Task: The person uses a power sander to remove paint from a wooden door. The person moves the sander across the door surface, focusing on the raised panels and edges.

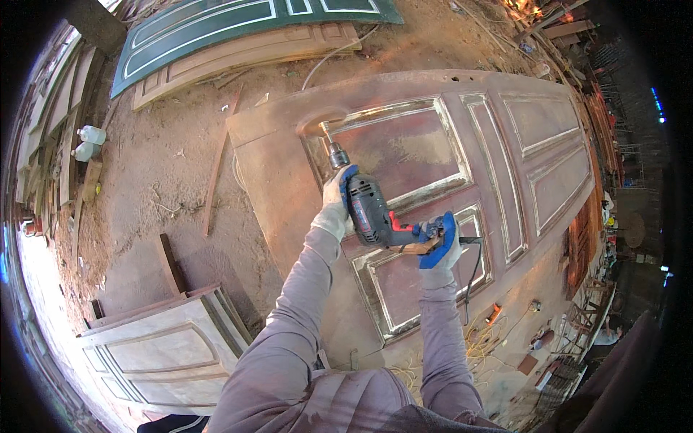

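Both my hands wear white work gloves with blue palms and hold a dark grey electric drill (367, 206) with red parts. My left hand (336, 196) is closed around its front body, just behind the chuck. At the rear, my right hand (442, 244) is wrapped around the handle, where a black cord (473, 278) hangs down. A blurred round attachment (322, 121) on the drill's tip meets the upper left frame of a large panelled wooden door (498, 108). Pale, scraped mouldings outline the door's panels.
At the far left, a green door with white lines (209, 35) lies over a bare wooden door (253, 58). A whitish panelled door (170, 353) lies near left. Two jugs (88, 143) stand beside stacked boards. Yellow cord (485, 343) and an orange tool (494, 313) lie at right.
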Demonstrator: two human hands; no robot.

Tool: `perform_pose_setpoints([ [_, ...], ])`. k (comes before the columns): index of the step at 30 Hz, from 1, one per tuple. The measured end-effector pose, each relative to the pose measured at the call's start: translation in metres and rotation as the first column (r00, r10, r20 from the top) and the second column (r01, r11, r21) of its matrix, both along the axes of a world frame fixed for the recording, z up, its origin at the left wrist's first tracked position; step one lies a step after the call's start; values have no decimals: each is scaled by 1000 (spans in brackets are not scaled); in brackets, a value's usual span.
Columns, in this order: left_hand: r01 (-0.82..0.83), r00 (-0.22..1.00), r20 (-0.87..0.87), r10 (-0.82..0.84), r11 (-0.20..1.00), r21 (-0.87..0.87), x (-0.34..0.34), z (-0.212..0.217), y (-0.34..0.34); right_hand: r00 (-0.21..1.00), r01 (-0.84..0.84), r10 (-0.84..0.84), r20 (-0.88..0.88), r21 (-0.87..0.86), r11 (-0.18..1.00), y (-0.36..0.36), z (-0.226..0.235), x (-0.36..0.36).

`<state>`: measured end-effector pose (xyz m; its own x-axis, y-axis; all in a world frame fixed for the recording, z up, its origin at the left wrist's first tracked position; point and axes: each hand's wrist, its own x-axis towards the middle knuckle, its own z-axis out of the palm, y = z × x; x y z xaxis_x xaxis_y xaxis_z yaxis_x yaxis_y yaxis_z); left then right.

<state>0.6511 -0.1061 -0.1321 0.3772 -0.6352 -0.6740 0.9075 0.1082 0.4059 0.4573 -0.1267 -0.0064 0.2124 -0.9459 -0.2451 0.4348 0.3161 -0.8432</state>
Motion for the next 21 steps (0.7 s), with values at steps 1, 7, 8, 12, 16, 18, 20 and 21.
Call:
perform_pose_setpoints([
  [1, 2, 999, -41, -2, 1000, 12, -5, 0, -6, 1000, -17, 16, -17, -31, 999, -6, 4, -2],
  [7, 2, 997, -79, -8, 998, -68, -23, -7, -39, 999, 43, -43, -2, -23, 999, -26, 18, -13],
  [8, 3, 995, -98, -13, 994, -109, -23, -8, -37, 999, 49, -49, -13, -12, 999, -26, 19, -13],
  [12, -16, 992, -127, 12, 999, -30, -21, -11, -25, 1000, 29, -29, -4, -3, 1000, -27, 22, -13],
  [16, 25, 980, -192, -56, 987, -161, -31, -8, -61, 1000, 14, -15, -12, -43, 999, -55, 29, -20],
  [18, 52, 971, -222, -85, 987, -150, -45, -6, -92, 996, 81, -81, -24, 28, 996, -78, 35, -30],
  [20, 76, 968, -223, -117, 980, -185, -61, -4, -124, 994, 89, -90, -59, -25, 996, -98, 40, -40],
  [21, 65, 977, -188, -105, 975, -211, -70, -2, -138, 991, 108, -110, -79, -32, 994, -109, 42, -44],
])
